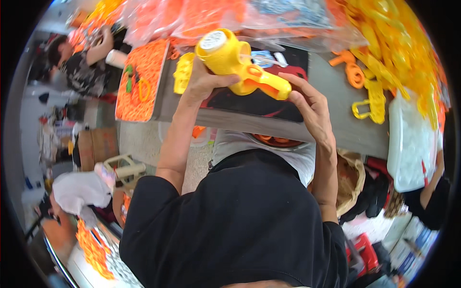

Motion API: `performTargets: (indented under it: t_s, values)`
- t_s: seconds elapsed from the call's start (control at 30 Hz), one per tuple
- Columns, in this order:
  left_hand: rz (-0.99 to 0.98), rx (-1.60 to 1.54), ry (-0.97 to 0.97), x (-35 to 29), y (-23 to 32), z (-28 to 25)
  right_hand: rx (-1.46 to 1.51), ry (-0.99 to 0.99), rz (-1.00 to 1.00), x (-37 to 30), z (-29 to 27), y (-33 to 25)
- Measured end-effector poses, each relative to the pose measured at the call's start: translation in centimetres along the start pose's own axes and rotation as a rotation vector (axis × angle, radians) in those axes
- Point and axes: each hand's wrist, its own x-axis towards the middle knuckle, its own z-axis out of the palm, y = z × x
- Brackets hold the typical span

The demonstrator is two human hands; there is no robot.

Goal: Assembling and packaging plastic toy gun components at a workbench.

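A yellow plastic toy shaped like a hair dryer (223,60) is held up over the table in both hands. At its upper left end sits a round white grille. Its handle (269,84), with an orange part set into it, points toward the right. My left hand (204,81) grips the round body, thumb across the near side. With thumb and fingers, my right hand (307,98) pinches the handle's end. Behind my left hand lies another yellow plastic piece (183,74). Beneath the toy is a black mat (249,105) with red markings.
At left stands a tray of small orange parts (137,108), with cutters (143,89) on top. Bagged orange parts (206,14) line the back. Yellow pieces (384,53) pile up at right, near a translucent tub (413,144). Other people (79,67) sit nearby.
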Motion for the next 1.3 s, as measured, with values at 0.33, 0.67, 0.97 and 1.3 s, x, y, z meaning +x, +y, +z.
performTargets:
  t_s: [0.33, 0.67, 0.97, 1.3]
  values:
    - [0.340, -0.246, 0.919, -19.3, 6.4, -13.8, -0.773, -0.313, -0.656, 12.1, 15.4, 7.6]
    - [-0.011, -0.271, 0.946, -19.1, 0.9, -13.6, -1.134, -0.024, -0.837, 12.6, 23.1, 13.2]
    - [0.209, -0.263, 0.562, -7.9, 3.1, -7.7, -1.108, -0.110, -0.601, 12.0, 24.1, 13.3]
    - [0.171, -0.355, 0.454, -3.6, 6.4, -4.4, -0.805, 0.399, -0.807, 3.9, 13.6, 4.0]
